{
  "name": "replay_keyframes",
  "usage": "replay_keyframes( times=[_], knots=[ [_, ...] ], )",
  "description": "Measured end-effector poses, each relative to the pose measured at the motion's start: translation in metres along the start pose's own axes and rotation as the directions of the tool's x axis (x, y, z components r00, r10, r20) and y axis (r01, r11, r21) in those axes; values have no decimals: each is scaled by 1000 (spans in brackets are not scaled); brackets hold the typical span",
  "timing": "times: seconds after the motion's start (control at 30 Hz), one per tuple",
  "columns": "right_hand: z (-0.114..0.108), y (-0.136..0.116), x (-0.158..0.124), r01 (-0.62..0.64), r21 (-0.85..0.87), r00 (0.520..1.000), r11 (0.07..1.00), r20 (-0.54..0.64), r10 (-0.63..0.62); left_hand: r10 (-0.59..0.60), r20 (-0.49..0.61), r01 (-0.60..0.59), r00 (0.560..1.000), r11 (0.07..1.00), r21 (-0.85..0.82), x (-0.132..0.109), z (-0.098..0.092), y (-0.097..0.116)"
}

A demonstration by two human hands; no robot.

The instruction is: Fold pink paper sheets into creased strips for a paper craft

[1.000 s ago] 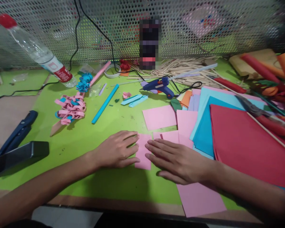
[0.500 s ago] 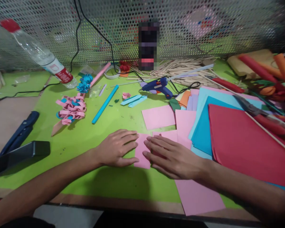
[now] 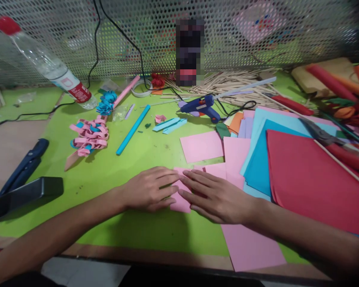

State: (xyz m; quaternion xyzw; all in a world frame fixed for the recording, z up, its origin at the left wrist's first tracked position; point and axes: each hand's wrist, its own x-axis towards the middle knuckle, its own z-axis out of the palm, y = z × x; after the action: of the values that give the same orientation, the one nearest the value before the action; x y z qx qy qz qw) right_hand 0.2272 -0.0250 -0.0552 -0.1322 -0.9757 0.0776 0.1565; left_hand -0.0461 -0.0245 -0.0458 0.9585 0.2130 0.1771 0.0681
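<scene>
A small piece of pink paper (image 3: 181, 203) lies on the green tabletop between my hands. My left hand (image 3: 151, 189) rests at its left side, fingers stretched out over the paper's edge. From the right, my right hand (image 3: 214, 195) lies flat with its fingers across the paper. The fingertips of both hands almost meet near the middle, hiding much of the sheet. Another pink piece (image 3: 217, 169) shows just beyond my right hand. A larger pink sheet (image 3: 253, 249) sticks out below my right wrist.
Red paper sheets (image 3: 314, 179) and blue ones are stacked at the right, with pliers (image 3: 320, 133) on top. A blue glue gun (image 3: 200, 105) lies ahead, before many thin sticks. A water bottle (image 3: 48, 63), paper flowers (image 3: 91, 135) and a dark stapler (image 3: 25, 165) are at the left.
My left hand's fingers have slid slightly right over the pink paper, closer to my right fingertips. My right hand stays nearly in place. The view has shifted slightly.
</scene>
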Motion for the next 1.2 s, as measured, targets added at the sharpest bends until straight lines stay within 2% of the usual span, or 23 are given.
replay_keyframes(
  times=[0.07, 0.13, 0.23, 0.33, 0.43, 0.6, 0.9, 1.07, 1.2],
  knots=[
    [0, 0, 1, 1, -6, 1000, 1000, 12, -1, 29, 11, -29, 1000, 999, 15, 2, 0, 3],
    [0, 1, 1, 5, -16, 1000, 1000, 11, -5, -1, 5, 1, 1000, 999, 52, 4, 2, 7],
    [2, -1, -2, 32, -72, 998, 997, -53, -36, -55, 9, 53, 998, 990, 130, 6, 4, 15],
    [2, -4, -6, 77, -166, 987, 983, -129, -99, -69, 61, 57, 996, 982, 180, 6, 6, 21],
    [-2, -7, -7, 111, -211, 980, 971, -141, -142, -76, 107, 53, 991, 978, 204, 8, 6, 22],
    [-9, -6, -2, 168, -209, 971, 963, -132, -198, -80, 144, 50, 986, 978, 202, 12, 3, 19],
    [-5, -16, -1, 239, -164, 944, 957, -191, -268, -65, 165, 33, 984, 982, 186, 14, 0, 16],
    [-13, 0, 0, 126, -108, 972, 986, -184, -145, -37, 162, 3, 986, 979, 205, 13, 2, 16],
    [-18, 8, 1, 105, -90, 974, 990, -190, -121, -22, 156, -11, 988, 978, 210, 12, 2, 16]
  ],
)
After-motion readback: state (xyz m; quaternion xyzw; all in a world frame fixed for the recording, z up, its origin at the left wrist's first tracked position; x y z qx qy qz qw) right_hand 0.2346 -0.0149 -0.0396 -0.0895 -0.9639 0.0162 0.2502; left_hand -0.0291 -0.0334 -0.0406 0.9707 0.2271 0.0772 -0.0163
